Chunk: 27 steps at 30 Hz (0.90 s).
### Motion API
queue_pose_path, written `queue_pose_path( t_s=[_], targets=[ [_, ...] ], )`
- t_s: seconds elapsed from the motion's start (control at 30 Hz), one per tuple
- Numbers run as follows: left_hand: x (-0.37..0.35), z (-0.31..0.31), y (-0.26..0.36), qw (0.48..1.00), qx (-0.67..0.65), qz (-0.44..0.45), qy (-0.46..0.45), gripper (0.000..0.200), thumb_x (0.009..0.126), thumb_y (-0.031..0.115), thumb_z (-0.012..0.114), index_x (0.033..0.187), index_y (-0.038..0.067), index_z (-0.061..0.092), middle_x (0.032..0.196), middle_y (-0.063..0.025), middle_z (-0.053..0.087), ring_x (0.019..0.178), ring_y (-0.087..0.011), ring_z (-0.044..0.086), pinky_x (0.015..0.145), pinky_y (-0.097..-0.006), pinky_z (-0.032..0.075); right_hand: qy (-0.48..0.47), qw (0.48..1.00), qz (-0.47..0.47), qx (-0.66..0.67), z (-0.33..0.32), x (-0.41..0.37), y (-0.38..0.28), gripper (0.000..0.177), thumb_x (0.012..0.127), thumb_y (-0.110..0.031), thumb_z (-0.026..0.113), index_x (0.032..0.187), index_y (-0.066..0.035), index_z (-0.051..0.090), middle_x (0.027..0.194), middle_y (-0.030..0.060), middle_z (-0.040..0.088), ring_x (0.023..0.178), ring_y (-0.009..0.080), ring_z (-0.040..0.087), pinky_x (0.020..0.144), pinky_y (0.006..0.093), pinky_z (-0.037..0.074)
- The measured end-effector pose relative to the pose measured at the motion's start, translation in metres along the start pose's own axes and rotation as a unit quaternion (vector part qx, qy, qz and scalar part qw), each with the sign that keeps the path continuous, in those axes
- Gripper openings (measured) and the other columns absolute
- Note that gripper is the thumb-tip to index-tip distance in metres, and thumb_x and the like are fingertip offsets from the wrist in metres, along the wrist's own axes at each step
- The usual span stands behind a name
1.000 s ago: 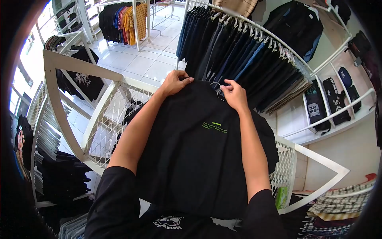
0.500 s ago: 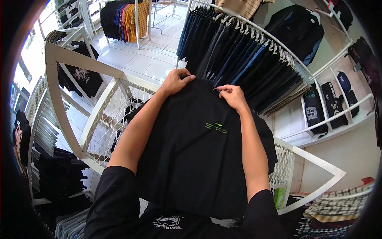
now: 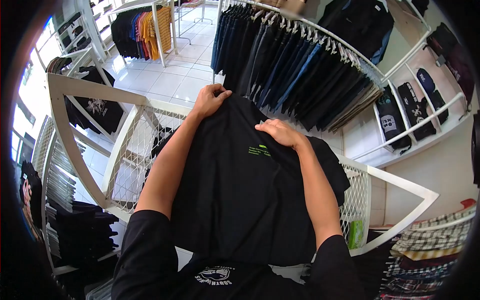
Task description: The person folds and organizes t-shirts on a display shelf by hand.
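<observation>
A black T-shirt (image 3: 225,190) with small green print on it hangs spread out in front of me, over a white mesh-panelled rack (image 3: 125,165). My left hand (image 3: 212,100) pinches the shirt's upper left edge near the collar, thumb and fingers closed on the cloth. Lower and to the right, my right hand (image 3: 280,133) has its fingers pressed together on the shirt's upper right part, near the neck opening. The underside of that hand's grip is hidden.
Dark trousers (image 3: 280,65) hang from a curved rail beyond the shirt. A wall shelf (image 3: 400,160) with folded items is at right, above stacked checked cloth (image 3: 435,240). The white frame's pointed end (image 3: 430,196) juts out right. More clothes hang at left.
My right hand has moved down and left along the shirt, its fingers now flatter over the cloth. My left hand still holds the collar end. The whole view has shifted slightly.
</observation>
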<state>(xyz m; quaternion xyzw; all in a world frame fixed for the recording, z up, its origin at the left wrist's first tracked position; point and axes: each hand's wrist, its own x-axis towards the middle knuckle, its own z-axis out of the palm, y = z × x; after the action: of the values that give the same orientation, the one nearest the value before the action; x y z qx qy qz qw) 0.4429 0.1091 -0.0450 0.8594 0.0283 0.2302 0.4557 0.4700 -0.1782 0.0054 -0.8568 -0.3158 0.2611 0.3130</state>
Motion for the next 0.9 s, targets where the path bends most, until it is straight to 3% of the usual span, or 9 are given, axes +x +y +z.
queue_pose_path(
  t_s=[0.13,0.2,0.27,0.4,0.57,0.67,0.73,0.83,0.9],
  targets=[
    [-0.001,-0.002,0.005,1.0,0.003,-0.021,-0.005,0.034,0.09,0.033,0.075,0.091,-0.001,0.074,0.078,-0.0186,0.071,0.074,-0.0303,0.068,0.072,-0.0392,0.05,0.085,0.996,0.026,-0.026,-0.01,-0.034,-0.022,0.059,0.1,-0.052,0.058,0.113,0.002,0.075,0.121,0.0171,0.071,0.12,0.0293,0.064,0.104,0.0344,0.045],
    [0.001,0.0,-0.003,1.0,0.011,-0.01,-0.003,0.034,0.09,0.034,0.075,0.091,0.0,0.075,0.079,-0.019,0.072,0.075,-0.0318,0.068,0.073,-0.0398,0.051,0.24,0.969,-0.053,-0.04,-0.007,-0.04,0.013,0.052,0.096,-0.058,0.061,0.097,-0.011,0.081,0.117,0.0141,0.072,0.118,0.034,0.063,0.103,0.0431,0.045],
    [0.0,0.001,-0.004,1.0,0.017,0.002,0.001,0.035,0.09,0.034,0.075,0.092,0.0,0.075,0.081,-0.0195,0.072,0.076,-0.0334,0.069,0.073,-0.0404,0.051,0.359,0.928,-0.022,-0.099,-0.008,-0.066,0.029,0.038,0.092,-0.05,0.07,0.102,-0.014,0.08,0.119,0.0117,0.07,0.12,0.0327,0.061,0.103,0.0455,0.045],
    [-0.008,-0.005,0.011,0.996,0.09,0.012,0.024,0.031,0.091,0.035,0.074,0.096,0.004,0.076,0.087,-0.0177,0.073,0.084,-0.0336,0.069,0.078,-0.0415,0.053,0.36,0.902,0.177,-0.162,-0.012,-0.129,0.079,0.048,0.086,-0.048,0.076,0.123,-0.017,0.071,0.13,0.014,0.063,0.126,0.0365,0.057,0.107,0.0524,0.042],
    [-0.044,-0.024,0.037,0.983,0.128,0.093,0.094,0.021,0.094,0.025,0.071,0.105,0.008,0.074,0.1,-0.0109,0.069,0.103,-0.03,0.065,0.089,-0.0414,0.051,0.4,0.85,0.278,-0.199,0.006,-0.179,0.1,0.047,0.089,-0.046,0.073,0.126,-0.018,0.07,0.131,0.0128,0.061,0.129,0.0354,0.053,0.108,0.0534,0.041],
    [-0.083,-0.045,0.075,0.979,0.124,0.129,0.095,0.02,0.093,0.023,0.073,0.105,0.006,0.073,0.099,-0.0113,0.069,0.101,-0.0303,0.065,0.091,-0.042,0.051,0.407,0.843,0.271,-0.223,0.017,-0.185,0.099,0.046,0.09,-0.046,0.071,0.127,-0.018,0.071,0.131,0.0128,0.061,0.128,0.0343,0.053,0.109,0.0519,0.04],
    [-0.12,-0.06,0.106,0.99,0.094,0.103,0.012,0.019,0.092,0.021,0.073,0.103,0.006,0.073,0.099,-0.012,0.069,0.101,-0.0312,0.066,0.092,-0.0419,0.051,0.415,0.837,0.256,-0.25,0.025,-0.185,0.091,0.044,0.092,-0.046,0.069,0.124,-0.016,0.072,0.13,0.0131,0.061,0.125,0.034,0.054,0.107,0.0504,0.039],
    [-0.191,-0.068,0.146,0.988,0.08,0.129,-0.037,0.02,0.089,0.016,0.077,0.102,0.002,0.072,0.1,-0.0138,0.07,0.096,-0.0312,0.067,0.088,-0.0392,0.052,0.513,0.777,0.122,-0.344,0.033,-0.184,0.081,0.038,0.097,-0.043,0.064,0.113,-0.011,0.076,0.122,0.0126,0.064,0.118,0.0346,0.056,0.101,0.05,0.039],
    [-0.239,-0.068,0.162,0.986,0.081,0.13,-0.073,0.021,0.087,0.016,0.079,0.102,0.002,0.072,0.101,-0.0134,0.069,0.098,-0.0319,0.067,0.087,-0.0389,0.052,0.518,0.786,0.105,-0.321,0.035,-0.188,0.068,0.038,0.097,-0.044,0.064,0.111,-0.011,0.077,0.119,0.0121,0.065,0.115,0.0341,0.057,0.1,0.0496,0.04]
  ],
)
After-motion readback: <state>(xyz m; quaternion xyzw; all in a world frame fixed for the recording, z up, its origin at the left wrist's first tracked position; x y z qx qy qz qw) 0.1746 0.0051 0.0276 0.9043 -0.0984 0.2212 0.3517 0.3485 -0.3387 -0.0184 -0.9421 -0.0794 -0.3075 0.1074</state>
